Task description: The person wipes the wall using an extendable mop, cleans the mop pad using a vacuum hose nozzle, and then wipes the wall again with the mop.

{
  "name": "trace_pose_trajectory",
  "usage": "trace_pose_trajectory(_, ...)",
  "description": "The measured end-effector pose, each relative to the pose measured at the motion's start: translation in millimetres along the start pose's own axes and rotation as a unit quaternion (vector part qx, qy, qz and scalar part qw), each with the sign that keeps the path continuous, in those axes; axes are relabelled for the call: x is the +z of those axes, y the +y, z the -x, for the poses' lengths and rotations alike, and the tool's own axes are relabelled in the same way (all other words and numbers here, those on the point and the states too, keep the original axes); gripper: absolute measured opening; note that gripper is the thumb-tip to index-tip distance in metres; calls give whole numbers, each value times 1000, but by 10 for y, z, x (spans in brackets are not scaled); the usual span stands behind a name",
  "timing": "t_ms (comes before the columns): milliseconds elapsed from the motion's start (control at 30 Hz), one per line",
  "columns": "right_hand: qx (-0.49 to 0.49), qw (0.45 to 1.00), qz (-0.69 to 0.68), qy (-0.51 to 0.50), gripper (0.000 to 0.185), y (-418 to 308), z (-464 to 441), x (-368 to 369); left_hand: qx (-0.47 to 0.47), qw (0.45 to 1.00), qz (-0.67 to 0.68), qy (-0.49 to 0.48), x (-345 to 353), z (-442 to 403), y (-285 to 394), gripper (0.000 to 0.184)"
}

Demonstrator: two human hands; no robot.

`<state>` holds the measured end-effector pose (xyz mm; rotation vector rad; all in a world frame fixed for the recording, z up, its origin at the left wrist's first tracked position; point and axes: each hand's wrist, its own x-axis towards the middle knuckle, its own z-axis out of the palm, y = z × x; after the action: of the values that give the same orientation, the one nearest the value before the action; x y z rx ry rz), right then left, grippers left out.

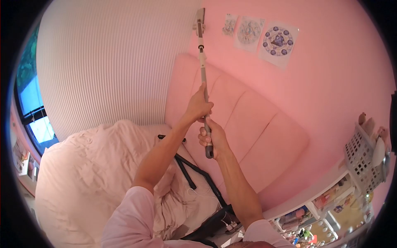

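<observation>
A long-handled wiper (203,74) points up and away from me, with a grey pole and a narrow flat head (200,16). That head is up by the corner where the ribbed white wall covering (115,62) meets the pink wall (331,70); whether it touches either surface I cannot tell. My left hand (200,105) is closed around the middle of the pole. Just below it, my right hand (215,135) grips the handle near its dark end cap. Behind both hands stands a pink padded headboard (248,120).
A bed with rumpled pale bedding (91,173) fills the lower left. Black metal bars (198,171) and a white cable lie near its edge. Paper drawings (279,43) hang on the pink wall. At right, a grey basket (364,157) sits on a white shelf (310,202). A window (33,99) is far left.
</observation>
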<state>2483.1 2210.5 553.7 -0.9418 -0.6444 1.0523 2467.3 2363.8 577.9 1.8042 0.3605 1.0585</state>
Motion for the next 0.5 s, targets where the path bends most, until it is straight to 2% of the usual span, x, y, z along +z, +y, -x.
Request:
trace_pose_trajectory(167,-34,994,85,52,31,361,298,-178,-36,996,76,-12,63,-18,-341,90)
trace_pose_trajectory(233,-50,976,198,81,30,574,466,-271,-66,992,103,12,77,-138,-490,86)
trace_pose_trajectory(333,-34,971,216,100,29,868,785,-374,-131,986,104,-15,44,-253,-717,79)
trace_pose_trajectory(500,20,956,248,154,25,1247,1249,-604,-152,978,136,-38,116,-257,-1287,69)
